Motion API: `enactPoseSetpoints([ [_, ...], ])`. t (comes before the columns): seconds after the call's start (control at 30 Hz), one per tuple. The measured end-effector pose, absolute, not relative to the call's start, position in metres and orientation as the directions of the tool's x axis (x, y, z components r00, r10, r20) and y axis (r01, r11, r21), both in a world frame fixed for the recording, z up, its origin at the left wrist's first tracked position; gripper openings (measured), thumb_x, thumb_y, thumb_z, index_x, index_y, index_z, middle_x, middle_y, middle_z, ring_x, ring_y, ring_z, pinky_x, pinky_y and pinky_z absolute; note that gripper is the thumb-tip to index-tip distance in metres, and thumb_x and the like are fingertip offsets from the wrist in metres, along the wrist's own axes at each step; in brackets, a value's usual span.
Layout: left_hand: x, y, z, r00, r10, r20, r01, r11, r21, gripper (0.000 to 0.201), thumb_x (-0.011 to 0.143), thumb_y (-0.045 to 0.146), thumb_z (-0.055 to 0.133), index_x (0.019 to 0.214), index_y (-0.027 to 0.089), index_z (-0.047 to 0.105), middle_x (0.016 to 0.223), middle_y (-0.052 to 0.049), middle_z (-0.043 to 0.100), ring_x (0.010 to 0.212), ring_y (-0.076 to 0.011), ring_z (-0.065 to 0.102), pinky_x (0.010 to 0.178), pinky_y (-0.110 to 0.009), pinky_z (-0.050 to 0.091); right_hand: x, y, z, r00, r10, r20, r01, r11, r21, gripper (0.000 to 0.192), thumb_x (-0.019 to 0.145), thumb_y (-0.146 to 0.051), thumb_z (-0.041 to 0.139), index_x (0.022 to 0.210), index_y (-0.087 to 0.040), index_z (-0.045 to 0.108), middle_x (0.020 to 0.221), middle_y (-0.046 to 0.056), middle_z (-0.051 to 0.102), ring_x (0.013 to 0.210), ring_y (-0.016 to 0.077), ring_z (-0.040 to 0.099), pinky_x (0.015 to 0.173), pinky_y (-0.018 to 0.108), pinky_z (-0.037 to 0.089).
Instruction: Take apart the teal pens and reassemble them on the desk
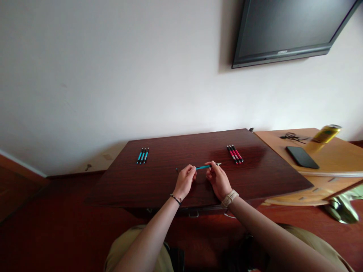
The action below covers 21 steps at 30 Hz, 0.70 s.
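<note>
A blue pen (202, 167) is held level above the near middle of the dark wooden table (181, 145). My left hand (185, 179) pinches it toward its left end, and my right hand (217, 179) grips the other end, where a pale tip shows past the fingers. Just left of my left hand is a small dark bit (177, 170); whether it belongs to the pen I cannot tell. Three blue-and-black pens (143, 155) lie side by side on the left of the table. To the right, three pink-and-black pens (235, 154) lie in a similar row.
A lighter wooden cabinet (340, 155) adjoins the table's right side. On it are a black phone (302, 157), a dark cable (292, 136) and a yellow can (327, 133). A television (289, 30) hangs on the wall above.
</note>
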State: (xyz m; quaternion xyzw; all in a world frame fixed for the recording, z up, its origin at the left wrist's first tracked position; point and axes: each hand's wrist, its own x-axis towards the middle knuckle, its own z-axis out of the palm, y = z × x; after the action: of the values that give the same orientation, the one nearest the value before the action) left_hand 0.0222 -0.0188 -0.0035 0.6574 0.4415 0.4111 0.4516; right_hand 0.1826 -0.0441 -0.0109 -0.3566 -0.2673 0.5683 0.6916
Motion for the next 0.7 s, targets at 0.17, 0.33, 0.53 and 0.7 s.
enactPoseSetpoints([
  [0.17, 0.0209, -0.0178, -0.0046, 0.272, 0.951, 0.146, 0.221, -0.209, 0.953, 0.048, 0.102, 0.057, 0.045, 0.075, 0.02, 0.055, 0.065, 0.002, 0.052, 0.062, -0.0135, 0.049, 0.063, -0.026, 0.037, 0.1826, -0.0442, -0.0133, 0.19, 0.982, -0.021, -0.561, 0.091, -0.823, 0.038, 0.083, -0.059, 0.079, 0.091, -0.022, 0.075, 0.064, -0.004, 0.052, 0.055, 0.0109, 0.039, 0.052, 0.027, 0.033],
  [0.33, 0.0207, -0.0164, -0.002, 0.271, 0.953, 0.133, 0.194, -0.189, 0.963, 0.048, 0.101, 0.055, 0.048, 0.068, 0.02, 0.051, 0.06, 0.003, 0.047, 0.057, -0.0127, 0.043, 0.059, -0.028, 0.033, 0.1833, -0.0435, -0.0161, 0.166, 0.986, -0.016, -0.583, 0.085, -0.808, 0.036, 0.085, -0.056, 0.078, 0.091, -0.021, 0.076, 0.064, -0.004, 0.052, 0.056, 0.0101, 0.038, 0.051, 0.026, 0.032],
  [0.53, 0.021, -0.0147, -0.0024, 0.289, 0.951, 0.111, 0.15, -0.16, 0.976, 0.05, 0.098, 0.055, 0.049, 0.063, 0.02, 0.044, 0.061, 0.003, 0.042, 0.058, -0.0122, 0.038, 0.058, -0.028, 0.029, 0.1835, -0.0437, -0.0155, 0.163, 0.986, -0.017, -0.574, 0.081, -0.815, 0.036, 0.085, -0.056, 0.078, 0.088, -0.021, 0.075, 0.064, -0.004, 0.051, 0.056, 0.0103, 0.037, 0.052, 0.025, 0.032],
  [0.7, 0.0216, -0.0121, -0.0074, 0.272, 0.957, 0.098, 0.18, -0.151, 0.972, 0.052, 0.099, 0.055, 0.046, 0.061, 0.02, 0.039, 0.059, 0.003, 0.038, 0.057, -0.0119, 0.035, 0.058, -0.029, 0.028, 0.1832, -0.0455, -0.0138, 0.154, 0.988, 0.014, -0.56, 0.099, -0.823, 0.034, 0.086, -0.055, 0.078, 0.089, -0.022, 0.075, 0.064, -0.004, 0.051, 0.057, 0.0111, 0.037, 0.053, 0.026, 0.032],
])
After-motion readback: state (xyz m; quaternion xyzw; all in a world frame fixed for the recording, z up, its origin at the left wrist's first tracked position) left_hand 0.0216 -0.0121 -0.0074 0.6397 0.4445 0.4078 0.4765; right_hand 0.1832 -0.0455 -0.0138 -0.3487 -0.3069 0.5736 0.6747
